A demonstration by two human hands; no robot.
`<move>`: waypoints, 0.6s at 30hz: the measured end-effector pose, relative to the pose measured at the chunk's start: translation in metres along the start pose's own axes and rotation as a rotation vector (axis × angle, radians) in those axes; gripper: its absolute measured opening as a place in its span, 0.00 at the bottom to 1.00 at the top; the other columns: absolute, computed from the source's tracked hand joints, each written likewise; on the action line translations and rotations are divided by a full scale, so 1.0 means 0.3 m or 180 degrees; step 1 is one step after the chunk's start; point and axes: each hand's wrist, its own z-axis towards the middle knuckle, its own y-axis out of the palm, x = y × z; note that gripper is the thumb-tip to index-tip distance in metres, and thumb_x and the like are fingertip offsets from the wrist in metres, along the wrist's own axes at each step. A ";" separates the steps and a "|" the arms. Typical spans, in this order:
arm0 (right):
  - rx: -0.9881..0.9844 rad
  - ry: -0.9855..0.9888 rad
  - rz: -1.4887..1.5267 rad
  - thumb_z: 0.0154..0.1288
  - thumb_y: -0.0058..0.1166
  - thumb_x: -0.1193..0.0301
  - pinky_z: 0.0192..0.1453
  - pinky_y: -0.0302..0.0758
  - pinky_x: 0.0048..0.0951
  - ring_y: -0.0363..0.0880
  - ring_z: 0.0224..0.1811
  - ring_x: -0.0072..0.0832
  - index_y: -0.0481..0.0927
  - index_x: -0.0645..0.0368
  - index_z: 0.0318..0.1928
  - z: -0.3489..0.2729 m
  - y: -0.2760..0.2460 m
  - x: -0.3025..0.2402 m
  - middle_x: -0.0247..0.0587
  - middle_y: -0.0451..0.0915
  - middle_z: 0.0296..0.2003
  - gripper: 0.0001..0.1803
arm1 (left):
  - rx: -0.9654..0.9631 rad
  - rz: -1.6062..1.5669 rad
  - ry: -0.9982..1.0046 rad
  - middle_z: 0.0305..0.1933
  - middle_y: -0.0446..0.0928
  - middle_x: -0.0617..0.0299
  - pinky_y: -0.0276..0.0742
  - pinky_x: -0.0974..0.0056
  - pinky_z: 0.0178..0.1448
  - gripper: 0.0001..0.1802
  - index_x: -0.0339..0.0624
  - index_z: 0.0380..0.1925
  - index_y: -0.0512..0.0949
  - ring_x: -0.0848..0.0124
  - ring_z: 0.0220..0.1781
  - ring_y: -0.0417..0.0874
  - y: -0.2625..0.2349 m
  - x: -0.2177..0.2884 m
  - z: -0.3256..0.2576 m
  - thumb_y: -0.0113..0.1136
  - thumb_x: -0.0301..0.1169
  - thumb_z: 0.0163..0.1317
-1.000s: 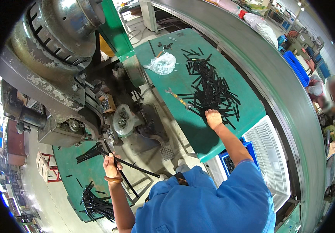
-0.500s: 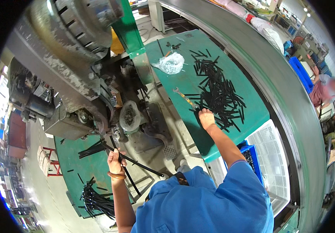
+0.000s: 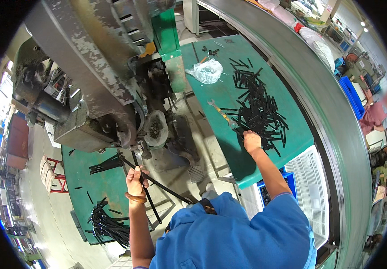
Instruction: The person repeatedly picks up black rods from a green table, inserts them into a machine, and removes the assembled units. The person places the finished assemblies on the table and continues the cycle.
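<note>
My left hand (image 3: 136,181) is closed around long black bars (image 3: 167,190) that cross at the hand, just in front of the machine. One bar slants down to the right toward my body and another points lower, beside my wrist. On the right-hand green table, my right hand (image 3: 252,142) is at the near left edge of a pile of short black strips (image 3: 258,105). Its fingers are drawn together, and whatever lies between them is hidden. Beyond that hand lies an open-ended wrench (image 3: 220,111) with a yellowish handle.
A large worn press-like machine (image 3: 90,67) fills the upper left, with a lined bucket of small parts (image 3: 155,129) beside it. More black bars (image 3: 108,226) lie on the left green table (image 3: 79,175). A white crate (image 3: 312,188) and blue bin (image 3: 292,181) stand at right. Another person (image 3: 375,115) is far right.
The whole view has shifted slightly, so the machine and tables appear farther right. My right hand has moved a little to the right along the pile's edge. My left hand keeps its hold.
</note>
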 end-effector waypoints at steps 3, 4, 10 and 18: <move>0.0649 0.0169 0.1041 0.50 0.52 0.75 0.37 0.76 0.40 0.78 0.33 0.43 0.73 0.57 0.30 0.029 -0.050 0.029 0.44 0.76 0.30 0.04 | 0.0072 0.0025 -0.0059 0.24 0.78 0.58 0.57 0.75 0.13 0.11 0.41 0.33 0.75 0.79 0.10 0.64 0.008 0.005 -0.012 0.53 0.37 0.65; 0.0752 0.0421 0.1372 0.49 0.53 0.75 0.36 0.74 0.44 0.76 0.32 0.47 0.71 0.59 0.29 0.052 -0.093 0.018 0.47 0.75 0.28 0.05 | 0.0081 -0.0012 -0.0123 0.24 0.78 0.59 0.56 0.75 0.13 0.11 0.41 0.33 0.75 0.79 0.10 0.65 0.008 0.005 -0.009 0.53 0.37 0.65; -0.0629 0.1474 0.0842 0.51 0.55 0.71 0.47 0.77 0.38 0.80 0.43 0.41 0.81 0.56 0.37 0.266 -0.051 -0.059 0.47 0.80 0.38 0.10 | 0.0052 -0.0010 -0.0138 0.23 0.77 0.60 0.57 0.75 0.13 0.10 0.42 0.35 0.75 0.79 0.10 0.66 0.021 0.016 -0.006 0.53 0.37 0.65; -0.0800 0.1601 0.0422 0.52 0.57 0.69 0.47 0.77 0.34 0.77 0.47 0.38 0.82 0.56 0.39 0.363 -0.045 -0.089 0.43 0.77 0.45 0.12 | 0.0162 -0.0034 -0.0147 0.23 0.77 0.60 0.58 0.75 0.12 0.10 0.41 0.33 0.74 0.78 0.10 0.66 0.033 0.014 -0.012 0.51 0.36 0.66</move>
